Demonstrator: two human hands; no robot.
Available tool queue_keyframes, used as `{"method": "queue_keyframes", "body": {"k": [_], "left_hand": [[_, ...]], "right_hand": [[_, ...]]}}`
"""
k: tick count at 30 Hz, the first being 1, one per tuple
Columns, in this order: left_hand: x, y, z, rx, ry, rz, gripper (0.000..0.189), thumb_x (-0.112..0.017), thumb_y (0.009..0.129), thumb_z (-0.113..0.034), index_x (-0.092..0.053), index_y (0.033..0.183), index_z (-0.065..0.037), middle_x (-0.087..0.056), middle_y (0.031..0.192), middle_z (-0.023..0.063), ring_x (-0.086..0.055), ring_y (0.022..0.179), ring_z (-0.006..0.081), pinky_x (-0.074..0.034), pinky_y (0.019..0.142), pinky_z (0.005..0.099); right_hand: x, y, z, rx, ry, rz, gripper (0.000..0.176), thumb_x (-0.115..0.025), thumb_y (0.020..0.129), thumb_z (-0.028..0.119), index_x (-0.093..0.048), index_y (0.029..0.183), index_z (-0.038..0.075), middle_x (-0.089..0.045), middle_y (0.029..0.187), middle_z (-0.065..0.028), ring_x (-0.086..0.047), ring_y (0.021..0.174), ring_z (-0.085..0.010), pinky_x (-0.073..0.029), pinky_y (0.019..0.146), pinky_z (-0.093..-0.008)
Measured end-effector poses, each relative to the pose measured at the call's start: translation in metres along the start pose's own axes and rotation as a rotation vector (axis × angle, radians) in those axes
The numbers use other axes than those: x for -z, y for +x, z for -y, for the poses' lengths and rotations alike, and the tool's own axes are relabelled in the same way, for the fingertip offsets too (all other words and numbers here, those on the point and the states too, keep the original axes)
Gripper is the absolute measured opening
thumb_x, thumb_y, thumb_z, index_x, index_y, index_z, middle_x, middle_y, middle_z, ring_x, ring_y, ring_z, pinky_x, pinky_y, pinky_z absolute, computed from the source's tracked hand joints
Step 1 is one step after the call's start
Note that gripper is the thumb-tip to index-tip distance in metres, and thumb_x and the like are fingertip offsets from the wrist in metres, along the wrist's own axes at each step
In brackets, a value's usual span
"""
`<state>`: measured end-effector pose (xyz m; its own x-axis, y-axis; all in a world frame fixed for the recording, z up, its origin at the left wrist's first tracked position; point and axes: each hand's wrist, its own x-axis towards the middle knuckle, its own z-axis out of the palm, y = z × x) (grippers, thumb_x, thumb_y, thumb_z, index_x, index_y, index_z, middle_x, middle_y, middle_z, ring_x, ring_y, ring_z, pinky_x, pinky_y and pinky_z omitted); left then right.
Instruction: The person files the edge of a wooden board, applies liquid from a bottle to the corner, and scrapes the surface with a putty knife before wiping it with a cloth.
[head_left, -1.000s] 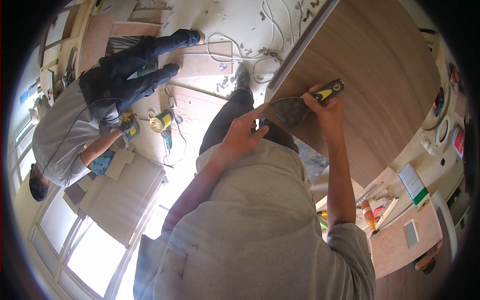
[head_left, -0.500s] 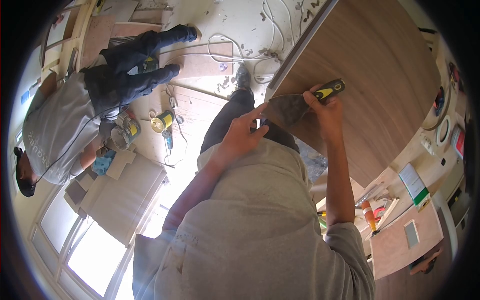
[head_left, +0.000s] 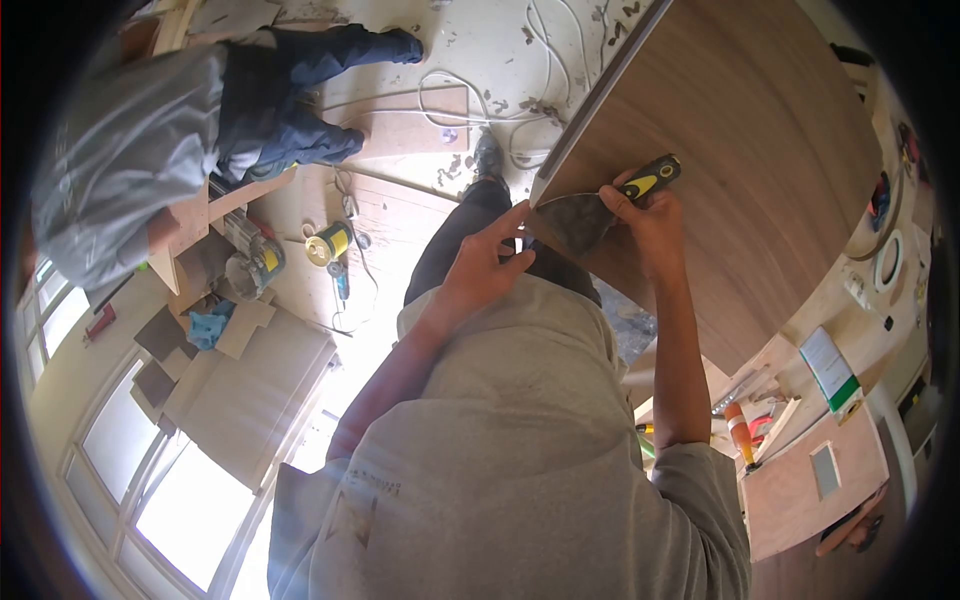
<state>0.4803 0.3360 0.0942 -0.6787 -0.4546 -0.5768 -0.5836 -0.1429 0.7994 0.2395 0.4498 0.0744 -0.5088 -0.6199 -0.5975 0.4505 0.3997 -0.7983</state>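
My right hand [head_left: 655, 225] grips a putty knife [head_left: 648, 178] by its black and yellow handle. The knife's wide, dark-smeared blade lies over the corner area of a large brown wood-grain panel [head_left: 740, 180]. Near the panel's left corner and the blade's edge is my left hand [head_left: 487, 262], its fingers apart and nothing held in them. The fingertips of the left hand are at the panel's edge; whether they touch it I cannot tell.
A co-worker in a grey shirt [head_left: 140, 150] bends at the upper left. Cans [head_left: 328, 243], a cable [head_left: 440, 95] and boards lie on the floor. At the right are an orange bottle [head_left: 738, 430], a white and green box [head_left: 828, 365] and a tape roll [head_left: 888, 260].
The co-worker has shifted up and nearer, and a wooden piece now shows by their arm. My right hand and the putty knife have moved slightly left; my left hand has hardly moved.
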Motion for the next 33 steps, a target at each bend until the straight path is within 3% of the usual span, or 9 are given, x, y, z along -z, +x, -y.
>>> {"method": "queue_keyframes", "body": {"k": [4, 7, 16, 24, 33], "left_hand": [[0.000, 0.001, -0.001, 0.019, 0.008, 0.012, 0.072, -0.075, 0.095, -0.008, -0.045, 0.161, -0.006, -0.058, 0.157, 0.0110, -0.066, 0.128, 0.0213, -0.057, 0.098, 0.0334], [-0.002, 0.000, 0.001, -0.068, 0.018, -0.058, 0.071, -0.075, 0.092, -0.006, -0.049, 0.158, -0.004, -0.068, 0.143, 0.0179, -0.071, 0.121, 0.0257, -0.059, 0.089, 0.0355], [-0.005, 0.001, 0.007, -0.052, 0.031, -0.069, 0.071, -0.076, 0.092, -0.009, -0.050, 0.157, -0.006, -0.071, 0.136, 0.0195, -0.075, 0.112, 0.0268, -0.059, 0.089, 0.0356], [-0.004, 0.001, 0.006, -0.052, 0.018, -0.062, 0.070, -0.075, 0.091, -0.008, -0.050, 0.157, -0.005, -0.068, 0.142, 0.0169, -0.070, 0.122, 0.0286, -0.060, 0.093, 0.0368], [-0.004, 0.000, 0.004, -0.031, 0.017, -0.064, 0.070, -0.075, 0.091, -0.007, -0.050, 0.156, -0.004, -0.066, 0.145, 0.0170, -0.070, 0.123, 0.0290, -0.060, 0.094, 0.0374]], "right_hand": [[0.001, 0.000, -0.002, -0.005, -0.007, -0.014, 0.027, -0.088, 0.089, 0.017, -0.071, 0.105, 0.004, -0.072, 0.088, -0.0015, -0.068, 0.075, -0.0107, -0.054, 0.066, -0.0277], [0.000, 0.001, -0.004, -0.004, 0.004, -0.024, 0.028, -0.088, 0.089, 0.018, -0.071, 0.105, 0.004, -0.072, 0.088, -0.0013, -0.068, 0.076, -0.0107, -0.054, 0.066, -0.0279], [0.001, -0.001, 0.005, -0.038, -0.015, 0.010, 0.030, -0.090, 0.087, 0.019, -0.072, 0.103, 0.003, -0.072, 0.087, -0.0015, -0.069, 0.076, -0.0112, -0.055, 0.068, -0.0273], [0.001, 0.003, -0.005, 0.031, 0.107, -0.060, 0.031, -0.092, 0.084, 0.017, -0.071, 0.102, 0.003, -0.073, 0.088, -0.0027, -0.069, 0.077, -0.0120, -0.055, 0.069, -0.0284], [0.004, 0.002, 0.000, -0.001, 0.008, -0.056, 0.029, -0.090, 0.087, 0.015, -0.070, 0.104, 0.003, -0.073, 0.089, -0.0025, -0.068, 0.076, -0.0116, -0.055, 0.068, -0.0279]]}}
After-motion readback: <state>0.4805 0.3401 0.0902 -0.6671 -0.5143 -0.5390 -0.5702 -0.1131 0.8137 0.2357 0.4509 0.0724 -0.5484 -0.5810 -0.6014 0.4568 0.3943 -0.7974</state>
